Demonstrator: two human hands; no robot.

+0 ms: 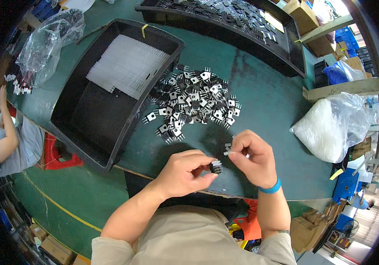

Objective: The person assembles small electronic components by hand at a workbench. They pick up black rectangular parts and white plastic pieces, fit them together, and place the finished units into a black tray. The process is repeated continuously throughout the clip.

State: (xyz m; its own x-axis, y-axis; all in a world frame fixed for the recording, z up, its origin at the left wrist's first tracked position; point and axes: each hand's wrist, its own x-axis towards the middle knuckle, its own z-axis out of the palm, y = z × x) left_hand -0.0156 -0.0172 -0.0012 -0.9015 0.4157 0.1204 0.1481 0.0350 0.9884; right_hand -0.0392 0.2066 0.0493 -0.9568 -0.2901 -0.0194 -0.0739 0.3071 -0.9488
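My left hand (188,173) is closed in a pinch near the table's front edge. Between its thumb and fingers sits a small stack of black transistors (216,168) with pale bits along the top. Just to the right, my right hand (256,158) is curled, a blue band at its wrist. Its thumb and fingertips grip small light-grey pieces (228,148), too small to name surely. Beyond both hands lies a loose heap of three-legged transistors (194,100), black with silvery metal tabs.
To the left, a black tray (93,110) holds a mat of translucent white strips (125,62). A long black tray (233,42) of dark parts stands at the back. A clear bag of white pieces (326,128) rests at right. Another person's arm (7,132) shows at far left.
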